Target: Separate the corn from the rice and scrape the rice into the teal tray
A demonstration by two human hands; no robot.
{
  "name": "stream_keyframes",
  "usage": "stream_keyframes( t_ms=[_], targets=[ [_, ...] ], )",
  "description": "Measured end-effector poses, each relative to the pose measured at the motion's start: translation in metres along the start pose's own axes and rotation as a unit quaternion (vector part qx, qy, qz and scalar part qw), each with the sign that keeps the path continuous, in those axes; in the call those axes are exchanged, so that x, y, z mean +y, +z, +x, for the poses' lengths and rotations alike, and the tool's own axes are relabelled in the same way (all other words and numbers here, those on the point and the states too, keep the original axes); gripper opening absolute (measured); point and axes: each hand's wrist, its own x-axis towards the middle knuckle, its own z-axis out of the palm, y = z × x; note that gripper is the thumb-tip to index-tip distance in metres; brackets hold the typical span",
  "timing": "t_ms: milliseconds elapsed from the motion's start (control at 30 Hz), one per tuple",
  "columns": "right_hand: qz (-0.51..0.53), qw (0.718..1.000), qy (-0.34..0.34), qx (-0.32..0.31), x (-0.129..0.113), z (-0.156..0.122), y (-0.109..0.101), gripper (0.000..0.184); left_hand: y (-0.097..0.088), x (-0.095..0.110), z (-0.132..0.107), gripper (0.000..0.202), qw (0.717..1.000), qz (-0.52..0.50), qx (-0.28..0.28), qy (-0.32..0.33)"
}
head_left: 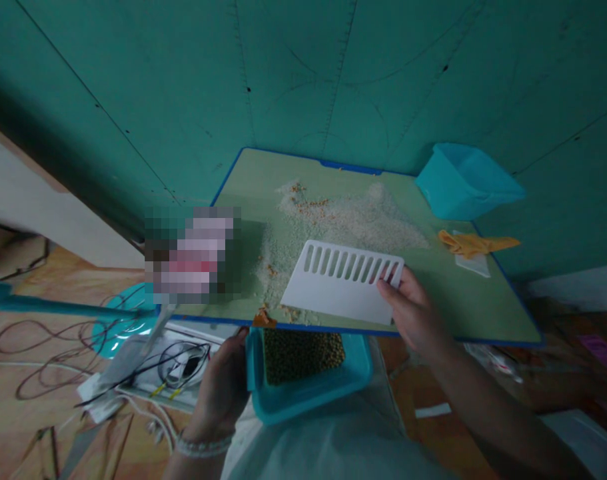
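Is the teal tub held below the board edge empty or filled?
Partly filled: small greenish grains cover the far part of the tub; its near part is bare.

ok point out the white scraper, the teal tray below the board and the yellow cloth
white scraper (333, 297): head view, solid panel below its slots.
teal tray (303, 403): head view, its near rim.
yellow cloth (470, 243): head view, middle of its folds.

Right hand (416, 313) grips slotted scraper (343, 281) on board (483, 300). Scattered grain (353, 217) just beyond grip. Cloth (473, 243) to its right, tub (466, 180) behind that. Nearer than grip, under board edge: left hand (223, 387) holds tray (308, 393), pellets (303, 353) in it.
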Motion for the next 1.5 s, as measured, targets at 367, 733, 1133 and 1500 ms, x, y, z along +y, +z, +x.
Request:
stream_keyframes(
  t_ms=[367, 733, 1133, 1500],
  targets=[
    [-0.008, 1.0, 0.008, -0.013, 0.0, -0.007, 0.005, 0.033, 0.004, 0.002, 0.0, 0.016, 0.999, -0.016, 0.035, -0.025],
    [-0.026, 0.998, 0.045, -0.039, -0.003, -0.016, 0.007, 0.033, 0.006, 0.004, -0.003, 0.017, 0.996, -0.043, 0.059, -0.044],
    [-0.018, 0.999, -0.036, -0.009, -0.004, 0.013, 0.032, 0.032, -0.005, 0.009, 0.0, 0.01, 0.999, -0.029, 0.012, -0.015],
    [-0.054, 0.997, -0.003, -0.049, -0.003, 0.011, 0.036, 0.027, -0.014, 0.014, 0.002, 0.006, 0.997, -0.056, 0.044, -0.037]
  ],
)
